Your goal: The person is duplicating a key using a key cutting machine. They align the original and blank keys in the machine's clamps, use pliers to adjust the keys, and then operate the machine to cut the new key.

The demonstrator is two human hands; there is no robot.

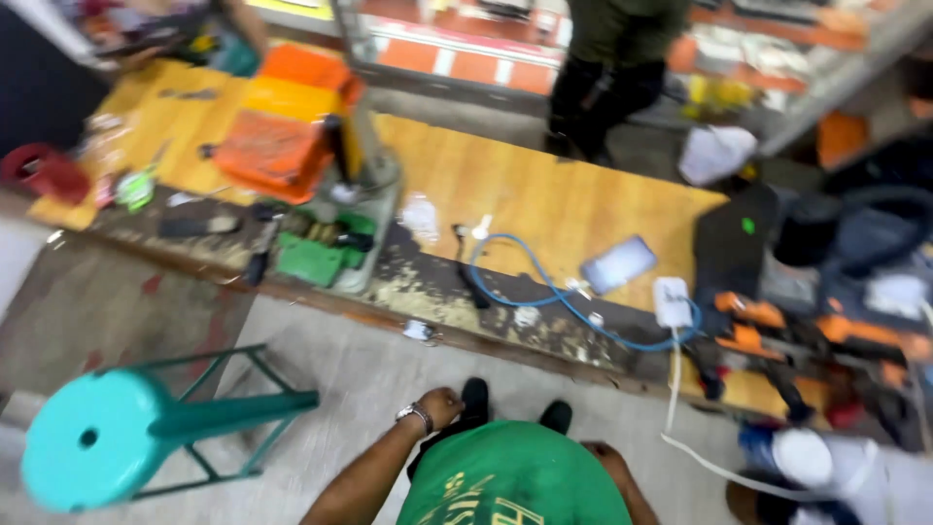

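Observation:
My left hand (442, 403) hangs low in front of my green shirt (515, 481), with a metal watch (416, 416) on its wrist. The fingers look curled into a loose fist with nothing in them. It is above the grey floor, next to my black shoes (476, 394), just short of the worn front edge of a wooden workbench (544, 199). Only a bit of my right arm (610, 462) shows beside the shirt, and its hand is hidden. The whole view is blurred by motion.
A teal stool (97, 437) lies tipped at the lower left. On the bench are a blue cable (525, 292), a phone (619, 262), a white charger block (673, 301), a green-based machine (326, 253), orange cases (282, 136) and orange-black tools (777, 335). Another person (612, 58) stands beyond it.

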